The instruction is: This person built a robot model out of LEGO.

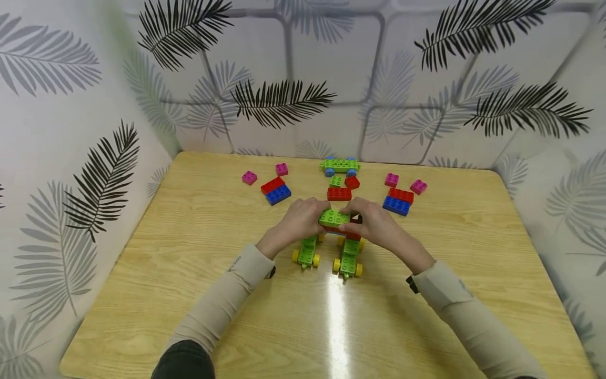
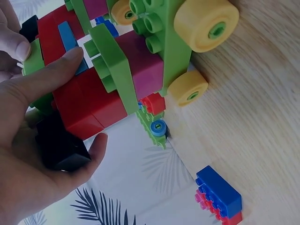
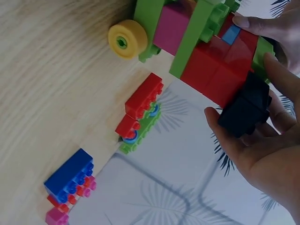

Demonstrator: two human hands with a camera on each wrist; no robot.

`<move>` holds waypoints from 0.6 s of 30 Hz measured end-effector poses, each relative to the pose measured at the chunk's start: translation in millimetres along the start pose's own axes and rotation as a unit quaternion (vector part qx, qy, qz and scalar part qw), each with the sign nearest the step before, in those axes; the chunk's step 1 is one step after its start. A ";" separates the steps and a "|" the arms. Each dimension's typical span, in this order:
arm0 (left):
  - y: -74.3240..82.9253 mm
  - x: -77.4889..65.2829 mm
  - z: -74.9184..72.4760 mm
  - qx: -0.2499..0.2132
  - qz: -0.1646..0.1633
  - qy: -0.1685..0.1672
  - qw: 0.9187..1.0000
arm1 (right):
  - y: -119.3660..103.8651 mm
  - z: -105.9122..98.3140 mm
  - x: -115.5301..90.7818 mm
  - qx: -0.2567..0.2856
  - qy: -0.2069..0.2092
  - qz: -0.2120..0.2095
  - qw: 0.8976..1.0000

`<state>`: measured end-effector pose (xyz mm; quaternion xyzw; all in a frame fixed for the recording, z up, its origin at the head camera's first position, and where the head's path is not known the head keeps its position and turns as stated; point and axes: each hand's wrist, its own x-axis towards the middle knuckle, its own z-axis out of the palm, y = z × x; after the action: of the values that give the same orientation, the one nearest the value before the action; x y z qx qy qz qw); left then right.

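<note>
Both hands hold a toy building-brick structure (image 1: 334,217) between them, over the middle of the table. My left hand (image 1: 303,217) grips its left side; in the left wrist view the thumb presses on a blue piece (image 2: 69,40) by red bricks (image 2: 86,101), with a black brick (image 2: 61,145) by the fingers. On the opposite side my right hand (image 1: 371,223) grips around a black brick (image 3: 246,105). Below the red bricks come green plates and a purple brick (image 2: 140,63), then green wheeled bases (image 1: 349,258) with yellow wheels (image 2: 206,23).
Behind the hands lie a red brick (image 1: 339,194) and a green wheeled base (image 1: 341,165) with blue wheels. Red and blue bricks lie at left (image 1: 278,195) and right (image 1: 396,205), with pink bricks (image 1: 249,178) nearby. Patterned walls border the wooden table (image 1: 189,221).
</note>
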<state>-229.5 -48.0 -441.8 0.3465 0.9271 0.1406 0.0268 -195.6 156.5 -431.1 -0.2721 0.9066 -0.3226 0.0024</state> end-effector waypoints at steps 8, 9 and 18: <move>2.8 -2.2 1.3 -0.005 -0.007 -0.010 1.000 | 7.1 12.0 -8.1 -0.070 0.020 -0.024 0.997; 2.9 -2.2 1.3 -0.004 -0.009 -0.010 1.000 | 6.9 12.1 -7.8 -0.074 0.025 -0.029 0.997; 2.7 -2.5 0.3 0.005 -0.014 -0.008 1.000 | 0.6 4.7 -2.8 -0.089 -0.002 -0.034 0.995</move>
<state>-225.8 -47.7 -441.5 0.3344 0.9324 0.1325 0.0342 -192.6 155.6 -435.6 -0.3026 0.9218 -0.2401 -0.0311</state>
